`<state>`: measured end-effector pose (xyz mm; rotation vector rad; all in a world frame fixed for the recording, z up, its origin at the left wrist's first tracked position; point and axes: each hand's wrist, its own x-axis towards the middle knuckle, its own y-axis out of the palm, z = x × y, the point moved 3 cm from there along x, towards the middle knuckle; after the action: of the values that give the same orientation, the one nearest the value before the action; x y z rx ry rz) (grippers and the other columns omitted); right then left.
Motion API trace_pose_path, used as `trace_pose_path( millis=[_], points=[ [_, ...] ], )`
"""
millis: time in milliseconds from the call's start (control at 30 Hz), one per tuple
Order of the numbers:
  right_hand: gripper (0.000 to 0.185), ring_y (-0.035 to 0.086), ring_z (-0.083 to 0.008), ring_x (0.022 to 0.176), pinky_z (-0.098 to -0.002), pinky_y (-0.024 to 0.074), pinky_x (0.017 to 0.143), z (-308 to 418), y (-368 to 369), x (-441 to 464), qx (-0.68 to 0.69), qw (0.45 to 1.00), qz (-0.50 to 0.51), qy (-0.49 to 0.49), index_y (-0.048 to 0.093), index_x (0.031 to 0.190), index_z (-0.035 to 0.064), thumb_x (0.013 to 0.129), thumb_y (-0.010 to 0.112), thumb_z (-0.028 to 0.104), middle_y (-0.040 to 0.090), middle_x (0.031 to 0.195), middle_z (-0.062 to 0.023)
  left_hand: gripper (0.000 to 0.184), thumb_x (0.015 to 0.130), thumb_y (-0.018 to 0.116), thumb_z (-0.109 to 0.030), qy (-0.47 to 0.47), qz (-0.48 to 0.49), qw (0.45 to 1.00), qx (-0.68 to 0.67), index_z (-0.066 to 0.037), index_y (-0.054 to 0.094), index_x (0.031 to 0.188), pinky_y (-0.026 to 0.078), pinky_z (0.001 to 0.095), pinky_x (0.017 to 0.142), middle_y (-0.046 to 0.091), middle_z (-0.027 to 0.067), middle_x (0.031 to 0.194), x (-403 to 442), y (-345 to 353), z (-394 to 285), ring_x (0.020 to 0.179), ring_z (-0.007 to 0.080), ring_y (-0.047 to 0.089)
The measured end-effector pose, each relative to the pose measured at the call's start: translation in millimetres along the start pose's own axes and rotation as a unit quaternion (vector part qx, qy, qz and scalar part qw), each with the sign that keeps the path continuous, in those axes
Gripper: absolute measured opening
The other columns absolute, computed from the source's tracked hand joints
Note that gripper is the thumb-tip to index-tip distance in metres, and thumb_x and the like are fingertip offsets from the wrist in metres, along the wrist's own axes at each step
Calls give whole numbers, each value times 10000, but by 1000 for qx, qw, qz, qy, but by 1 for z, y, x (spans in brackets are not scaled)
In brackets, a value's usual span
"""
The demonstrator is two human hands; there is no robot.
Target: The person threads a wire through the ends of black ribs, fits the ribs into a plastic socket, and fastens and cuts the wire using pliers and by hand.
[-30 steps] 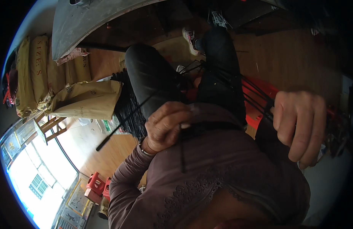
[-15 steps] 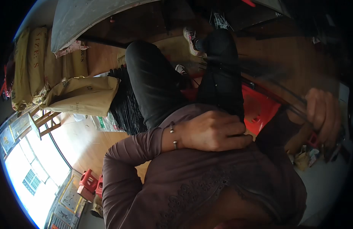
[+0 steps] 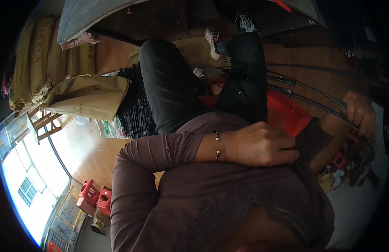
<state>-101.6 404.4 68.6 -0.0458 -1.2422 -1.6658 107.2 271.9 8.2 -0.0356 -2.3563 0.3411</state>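
My right hand [image 3: 360, 114], at the right side, is closed around a bundle of thin black rods [image 3: 312, 89]. These have small joints along them, like umbrella ribs, and run leftward across my right thigh. My left hand [image 3: 264, 145], with a beaded bracelet [image 3: 217, 146] at its wrist, is held in front of my belly with curled fingers. A thin dark line shows beside its fingertips; what the fingers hold, if anything, I cannot make out. A large pile of similar black rods [image 3: 137, 107] lies beside my left thigh.
A red plastic stool [image 3: 287, 113] shows beneath me. To the left are brown sacks [image 3: 89, 98] and a wooden stool [image 3: 45, 128]. A grey-edged table [image 3: 87, 19] stands ahead, with metal pieces [image 3: 246, 23] near it. Small red stools [image 3: 89, 191] stand lower left.
My left hand has moved right, toward my right arm. My right hand has risen slightly in view, and the rods, blurred before, now show sharply as a spread bundle.
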Motion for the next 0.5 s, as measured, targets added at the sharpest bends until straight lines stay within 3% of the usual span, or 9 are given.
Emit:
trace_pose_path(
  millis=[67,133,267,333,467,500],
  points=[
    [339,380,22,375,-134,212,390,1,-4,0,22,1000,8,-4,578,499,182,807,515,54,540,458,85,237,763,652,-83,0,-3,1000,1,-43,642,997,520,251,494,581,36,776,0,-1,0,674,145,606],
    [181,439,0,425,-129,333,437,8,-14,-4,30,998,59,16,625,570,176,714,716,114,607,550,69,239,760,651,-81,3,-4,1000,1,-43,642,995,520,252,493,579,36,768,0,-1,0,671,149,607],
    [187,440,2,427,-133,329,433,1,-10,-1,30,995,93,31,623,568,174,716,710,100,606,546,63,256,748,648,-83,1,-11,1000,8,-41,640,1000,523,256,495,581,41,769,0,-3,-2,677,158,615],
    [181,441,0,433,-135,330,432,0,-8,-1,-8,999,45,20,630,582,173,735,711,119,611,561,66,259,744,647,-83,0,-10,1000,10,-38,640,999,524,256,496,583,43,772,1,-1,-2,676,159,617],
    [176,447,3,450,-134,336,439,-2,-12,-1,38,996,76,-2,629,599,171,752,713,146,617,592,82,264,741,646,-77,4,-23,1000,15,-36,637,1001,530,254,506,587,46,785,3,-2,-2,690,159,624],
    [168,447,5,459,-134,337,444,-2,-8,0,-4,999,38,5,628,615,173,756,717,153,619,606,91,261,740,644,-73,2,-18,1000,12,-33,638,999,532,254,508,587,46,784,4,-3,-3,692,158,626]
  ],
)
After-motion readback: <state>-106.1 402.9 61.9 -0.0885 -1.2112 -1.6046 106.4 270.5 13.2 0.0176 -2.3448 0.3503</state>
